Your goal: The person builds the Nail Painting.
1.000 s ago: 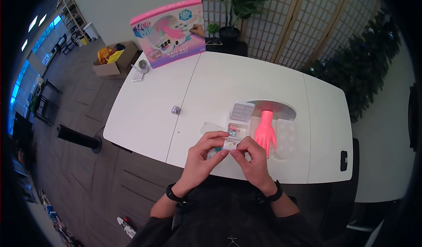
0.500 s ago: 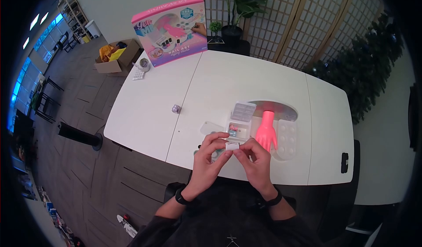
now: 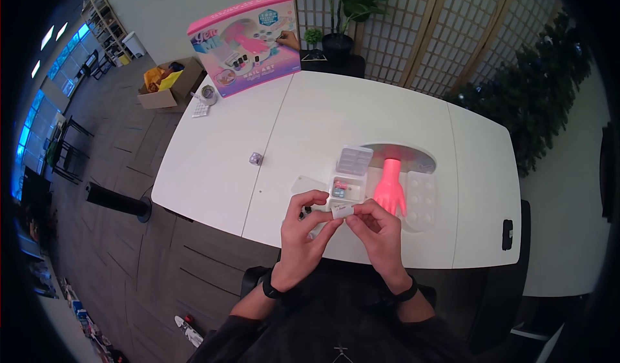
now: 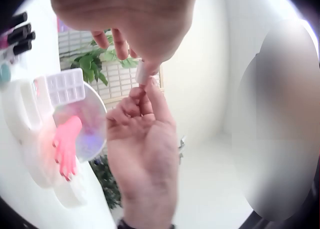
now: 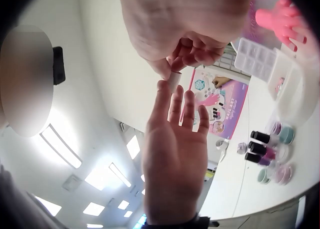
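A small white piece, curved like a short roll, is pinched between both hands above the table's near edge. My left hand grips its left end with thumb and a finger, the other fingers loosely bent. On the other end, my right hand pinches with thumb and forefinger. In the left wrist view the white piece stands between the fingertips; the right wrist view shows it too. Just beyond the hands is an open compartment box with small coloured pieces, and a pink model hand lies right of it.
Polish bottles with black caps and small round jars stand beside the box. A clear tray lies right of the pink hand. The printed box stands at the back left, a small lilac item at mid-left.
The white piece has turned and now tilts between the fingertips. Both hands have shifted slightly right since the earliest frame, still holding it.
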`<action>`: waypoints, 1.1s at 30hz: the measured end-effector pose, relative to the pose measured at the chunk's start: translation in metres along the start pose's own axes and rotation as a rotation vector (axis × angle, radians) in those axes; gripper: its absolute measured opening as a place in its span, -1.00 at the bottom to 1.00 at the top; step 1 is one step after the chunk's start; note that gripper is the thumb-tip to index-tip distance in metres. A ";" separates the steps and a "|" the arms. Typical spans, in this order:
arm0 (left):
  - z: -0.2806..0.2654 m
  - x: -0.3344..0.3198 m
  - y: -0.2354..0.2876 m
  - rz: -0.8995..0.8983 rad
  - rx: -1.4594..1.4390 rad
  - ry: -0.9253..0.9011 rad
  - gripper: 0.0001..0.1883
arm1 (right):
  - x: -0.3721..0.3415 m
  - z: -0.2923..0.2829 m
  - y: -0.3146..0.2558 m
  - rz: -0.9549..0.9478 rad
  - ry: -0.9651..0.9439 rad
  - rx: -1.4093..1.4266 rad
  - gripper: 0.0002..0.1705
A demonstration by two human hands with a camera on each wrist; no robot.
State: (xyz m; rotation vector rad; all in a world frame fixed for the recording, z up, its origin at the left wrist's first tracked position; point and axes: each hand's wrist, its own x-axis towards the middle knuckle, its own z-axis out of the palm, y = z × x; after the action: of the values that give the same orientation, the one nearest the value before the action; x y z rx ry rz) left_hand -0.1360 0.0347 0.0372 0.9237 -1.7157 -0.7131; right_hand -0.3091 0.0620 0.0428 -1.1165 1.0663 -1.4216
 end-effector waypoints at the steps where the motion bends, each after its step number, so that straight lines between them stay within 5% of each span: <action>1: 0.000 0.000 -0.001 0.019 0.019 -0.003 -0.86 | 0.000 -0.001 0.000 0.017 -0.010 0.032 -0.88; 3: 0.002 0.000 0.001 0.032 0.037 -0.008 -0.85 | 0.000 -0.002 -0.001 0.006 -0.003 0.037 -0.89; 8: 0.007 0.001 0.007 -0.370 -0.571 0.022 -0.89 | 0.000 -0.002 0.000 -0.116 0.032 -0.100 -0.88; 12: 0.007 0.000 0.000 -0.409 -0.671 -0.028 -0.89 | 0.002 -0.006 -0.003 -0.188 0.015 -0.263 -0.86; 20: 0.008 -0.002 0.000 -0.168 -0.279 0.031 -0.98 | -0.003 0.000 -0.008 -0.150 0.025 -0.228 -0.82; 33: 0.008 -0.003 -0.001 0.002 -0.184 -0.015 -0.87 | 0.000 -0.010 0.000 -0.173 0.007 -0.239 -0.82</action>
State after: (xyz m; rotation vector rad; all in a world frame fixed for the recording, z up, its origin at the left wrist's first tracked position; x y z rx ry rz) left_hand -0.1424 0.0374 0.0328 0.7904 -1.6330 -0.8633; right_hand -0.3188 0.0629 0.0409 -1.4043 1.1918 -1.4594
